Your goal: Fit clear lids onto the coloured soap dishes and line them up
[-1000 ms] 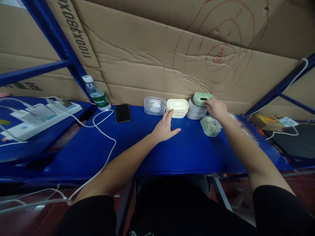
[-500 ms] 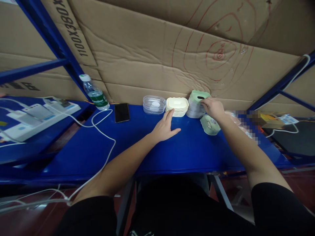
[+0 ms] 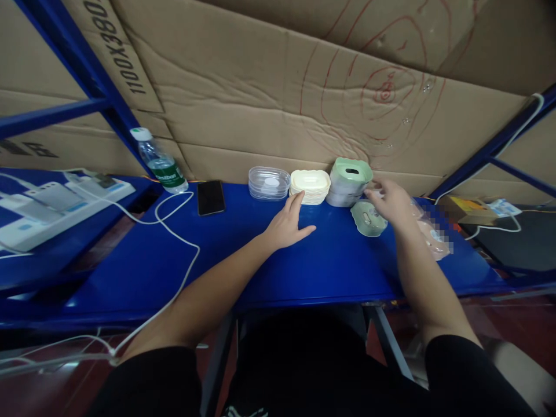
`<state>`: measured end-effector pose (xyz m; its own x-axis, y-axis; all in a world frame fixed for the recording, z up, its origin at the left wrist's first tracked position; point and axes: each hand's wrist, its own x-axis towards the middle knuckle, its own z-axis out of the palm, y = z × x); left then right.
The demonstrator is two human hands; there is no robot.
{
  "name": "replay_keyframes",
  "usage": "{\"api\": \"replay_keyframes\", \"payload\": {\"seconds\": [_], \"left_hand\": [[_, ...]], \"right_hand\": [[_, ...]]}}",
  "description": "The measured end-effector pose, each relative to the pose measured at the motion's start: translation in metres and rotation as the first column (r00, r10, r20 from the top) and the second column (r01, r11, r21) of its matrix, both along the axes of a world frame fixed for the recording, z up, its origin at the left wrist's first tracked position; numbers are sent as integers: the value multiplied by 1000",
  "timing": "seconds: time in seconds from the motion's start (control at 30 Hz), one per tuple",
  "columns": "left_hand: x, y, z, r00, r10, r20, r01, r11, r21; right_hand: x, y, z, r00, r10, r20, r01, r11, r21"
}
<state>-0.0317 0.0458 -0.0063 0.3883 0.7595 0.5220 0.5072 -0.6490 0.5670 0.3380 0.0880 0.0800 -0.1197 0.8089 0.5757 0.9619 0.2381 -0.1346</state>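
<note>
My left hand (image 3: pixel 286 225) is open, fingertips at the front edge of a stack of cream trays (image 3: pixel 310 186). To its left stands a stack of clear plastic containers (image 3: pixel 269 183). On the right rises a stack of green containers (image 3: pixel 350 180), the top one with a dark oval slot. A single green piece (image 3: pixel 369 219) lies in front of that stack. My right hand (image 3: pixel 391 201) is just right of the green stack, above the single piece, its fingers apart and nothing seen in them.
A phone (image 3: pixel 211 197) and a water bottle (image 3: pixel 161 165) are at the back left, beside a white cable and a power strip (image 3: pixel 61 211). Wrapped pinkish packages (image 3: pixel 434 238) lie right of my right forearm. Cardboard (image 3: pixel 238 104) stands behind the blue table (image 3: pixel 304 272).
My right hand has moved off the top of the green stack, to the right and slightly down, and its fingers have opened. My left hand stays by the cream trays. The view has shifted slightly.
</note>
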Motion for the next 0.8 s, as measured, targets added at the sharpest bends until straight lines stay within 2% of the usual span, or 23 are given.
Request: {"api": "replay_keyframes", "payload": {"seconds": [0.1,0.17,0.27,0.33,0.4,0.47,0.53,0.57,0.6,0.73,0.8], "left_hand": [[0,0,-2,1000,-8,-15,7,999,-42],[0,1,-4,999,-32,-30,29,997,-70],[-3,3,-8,997,-55,-57,50,995,-84],[-5,5,-10,995,-62,-76,55,995,-88],[-6,6,-11,993,-81,-91,72,992,-102],[-7,7,-10,989,-107,-103,95,989,-111],[-6,6,-9,982,-133,-134,118,986,-114],[-5,5,-8,976,-147,-159,129,984,-120],[-4,5,-7,969,-161,-185,138,982,-130],[-2,4,-7,943,-210,-258,170,971,-169],[-2,4,-8,935,-224,-274,182,968,-170]], "right_hand": [[1,-14,-21,992,-98,78,108,984,-138],[-3,-20,-35,987,-85,139,110,976,-186],[-12,-26,-45,981,88,174,-57,984,-171],[-21,-30,-45,959,258,120,-232,952,-199],[-32,-34,-41,897,443,0,-429,869,-247],[-45,-40,-38,784,605,-140,-618,738,-270],[-58,-46,-38,671,704,-235,-740,616,-269],[-64,-48,-39,640,726,-252,-767,582,-268],[-68,-50,-41,631,733,-252,-773,571,-275],[-73,-49,-51,703,682,-202,-703,622,-345],[-71,-46,-55,714,669,-208,-691,625,-363]]}}
